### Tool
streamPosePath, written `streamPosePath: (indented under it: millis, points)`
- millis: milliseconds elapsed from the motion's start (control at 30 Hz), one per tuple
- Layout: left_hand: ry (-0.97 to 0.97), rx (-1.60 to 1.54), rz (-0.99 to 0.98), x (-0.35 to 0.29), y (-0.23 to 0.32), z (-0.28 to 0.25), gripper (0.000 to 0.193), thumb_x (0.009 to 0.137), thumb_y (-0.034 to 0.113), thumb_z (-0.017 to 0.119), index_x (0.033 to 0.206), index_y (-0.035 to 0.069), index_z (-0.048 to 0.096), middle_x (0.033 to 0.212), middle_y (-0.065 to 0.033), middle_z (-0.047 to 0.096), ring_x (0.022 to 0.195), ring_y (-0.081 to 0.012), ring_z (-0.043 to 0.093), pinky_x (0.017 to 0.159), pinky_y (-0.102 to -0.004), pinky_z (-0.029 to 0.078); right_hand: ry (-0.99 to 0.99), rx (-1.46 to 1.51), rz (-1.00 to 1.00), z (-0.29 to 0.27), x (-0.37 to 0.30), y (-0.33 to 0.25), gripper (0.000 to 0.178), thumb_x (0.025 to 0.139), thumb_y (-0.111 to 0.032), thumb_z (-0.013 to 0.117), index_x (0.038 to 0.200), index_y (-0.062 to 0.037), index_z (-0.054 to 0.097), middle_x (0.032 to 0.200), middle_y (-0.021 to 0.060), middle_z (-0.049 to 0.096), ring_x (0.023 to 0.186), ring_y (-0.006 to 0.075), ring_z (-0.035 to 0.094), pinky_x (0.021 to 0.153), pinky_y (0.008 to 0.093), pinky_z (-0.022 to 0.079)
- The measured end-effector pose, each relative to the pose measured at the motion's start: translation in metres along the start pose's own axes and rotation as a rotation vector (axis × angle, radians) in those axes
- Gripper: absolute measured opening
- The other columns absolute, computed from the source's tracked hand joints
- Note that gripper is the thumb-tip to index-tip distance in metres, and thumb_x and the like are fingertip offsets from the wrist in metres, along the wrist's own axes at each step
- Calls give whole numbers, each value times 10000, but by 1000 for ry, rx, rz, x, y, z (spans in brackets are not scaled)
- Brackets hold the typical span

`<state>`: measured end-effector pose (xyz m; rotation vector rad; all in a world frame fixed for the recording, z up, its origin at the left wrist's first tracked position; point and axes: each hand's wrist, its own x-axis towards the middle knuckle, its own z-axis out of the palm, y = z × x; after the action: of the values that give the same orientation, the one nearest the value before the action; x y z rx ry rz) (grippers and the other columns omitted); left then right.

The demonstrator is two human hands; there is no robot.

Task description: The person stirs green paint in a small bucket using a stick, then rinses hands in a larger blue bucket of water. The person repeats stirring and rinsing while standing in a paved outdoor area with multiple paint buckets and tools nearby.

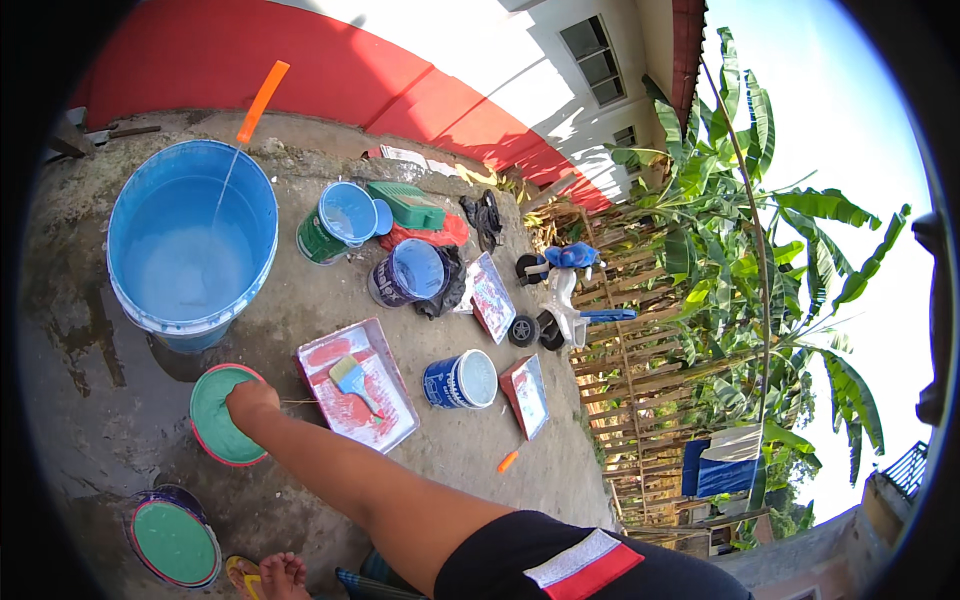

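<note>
My right hand (252,405) reaches into a round container of pale green paint (212,392). Its fingers look curled inward, but the fingertips and whatever they hold are hidden at the paint. A thin tan stick (298,402) shows beside the wrist, and whether the hand grips it is unclear. The paint surface is faintly swirled. Closer to my foot stands a second container of green paint (175,541). Right of the hand, a paint tray (402,428) smeared red and white carries a wide blue brush (352,382). My left hand is out of view.
A large blue bucket of cloudy water (125,235) holds an orange-handled tool (262,100). Around the concrete stand a green pail (318,238), a dark pail (390,284), a blue-and-white can (440,384), two more trays (494,300) (524,398) and a toy vehicle (562,305). My foot (283,578) is nearby.
</note>
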<state>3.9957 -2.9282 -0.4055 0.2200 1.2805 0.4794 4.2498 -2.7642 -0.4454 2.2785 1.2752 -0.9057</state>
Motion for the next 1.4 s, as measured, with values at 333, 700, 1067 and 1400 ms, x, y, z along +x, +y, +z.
streamPosePath:
  millis: [333,700,1067,1400]
  points:
    - [-37,-46,-31,-4,5,17,123,991,177,596,978,56,611,885,-64,678,784,-145,654,716,-261,515,60,-301,-22,-43,-17,6,240,905,-138,565,1039,-75,753,1119,145,722,993,299,721,784,412,593]
    - [-18,-62,-14,7,-18,9,83,988,126,584,979,49,615,908,-58,691,803,-140,663,738,-269,528,-198,-555,-123,-40,-10,-1,246,904,-120,549,1035,-45,744,1133,181,709,1030,341,704,828,423,584]
    - [230,945,163,-78,-19,-85,163,876,258,638,987,143,670,1020,-148,700,985,-354,650,839,-453,521,-179,-569,-82,19,15,33,221,833,-159,700,1022,-54,748,1127,187,703,1076,317,685,894,411,567]
    - [-98,1287,469,-236,37,-118,128,766,233,622,789,107,620,858,-138,653,834,-368,634,734,-509,501,-194,-436,31,88,74,86,385,871,-345,616,1187,-159,501,1347,191,588,1286,124,513,946,475,483]
